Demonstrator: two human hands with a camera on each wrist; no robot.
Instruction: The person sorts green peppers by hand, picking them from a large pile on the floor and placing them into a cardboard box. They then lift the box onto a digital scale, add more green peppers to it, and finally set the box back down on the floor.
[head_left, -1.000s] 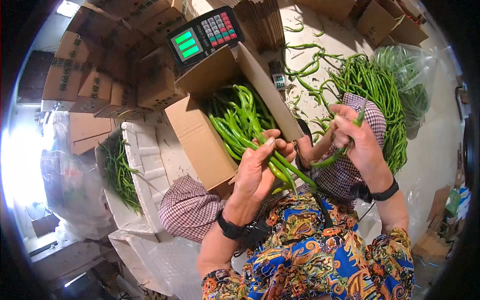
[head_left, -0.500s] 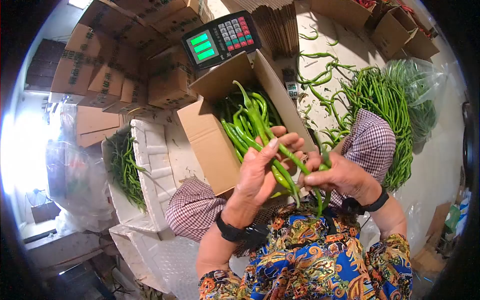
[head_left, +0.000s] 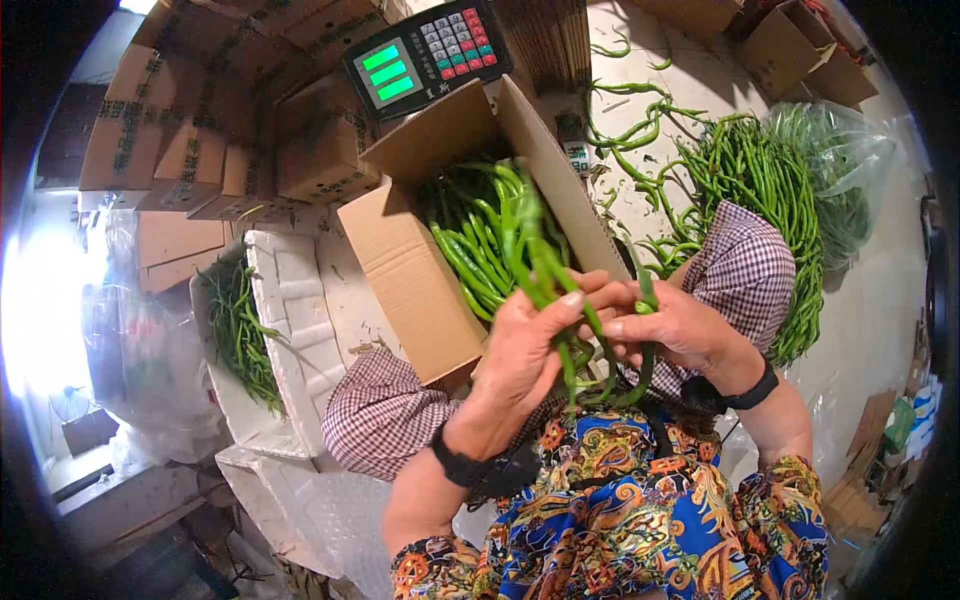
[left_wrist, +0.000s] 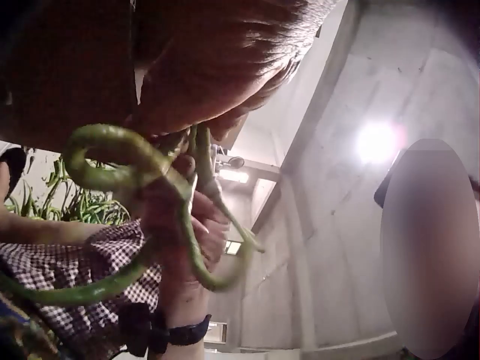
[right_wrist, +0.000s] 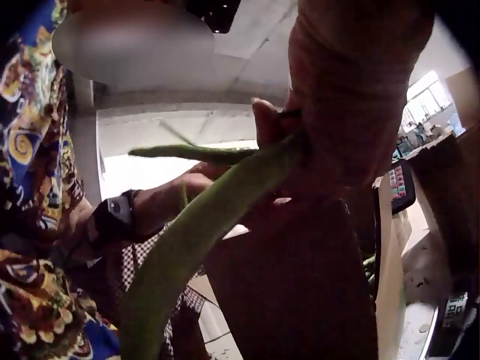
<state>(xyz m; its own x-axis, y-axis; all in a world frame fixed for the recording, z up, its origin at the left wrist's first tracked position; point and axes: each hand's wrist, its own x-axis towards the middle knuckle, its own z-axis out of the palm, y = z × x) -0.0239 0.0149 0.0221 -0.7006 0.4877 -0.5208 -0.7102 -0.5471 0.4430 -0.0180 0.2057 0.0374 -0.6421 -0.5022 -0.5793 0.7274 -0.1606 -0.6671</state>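
In the head view, my left hand [head_left: 515, 355] grips several long green chili peppers [head_left: 543, 265], their upper ends blurred over an open cardboard box [head_left: 395, 275]. More green chili peppers [head_left: 475, 250] lie inside that box. Right beside it, my right hand [head_left: 680, 325] pinches a curved green chili pepper [head_left: 648, 375], its fingertips meeting the left hand's fingers. From the left wrist, a curled green pepper [left_wrist: 112, 154] hangs below the left hand [left_wrist: 225, 75]. The right wrist view has a thick pepper [right_wrist: 199, 236] running down from the right hand [right_wrist: 352, 112].
A scale's keypad display [head_left: 425, 55] stands behind the box. At right lies a large heap of green peppers [head_left: 755, 220] beside a clear plastic bag [head_left: 850, 150]. A white foam box [head_left: 290, 330] with peppers sits at left, near stacked cartons [head_left: 170, 120].
My right hand has come down and left from its raised place, bringing its pepper beside the left hand. The bunch in the left hand has shifted and its tips now blur with movement.
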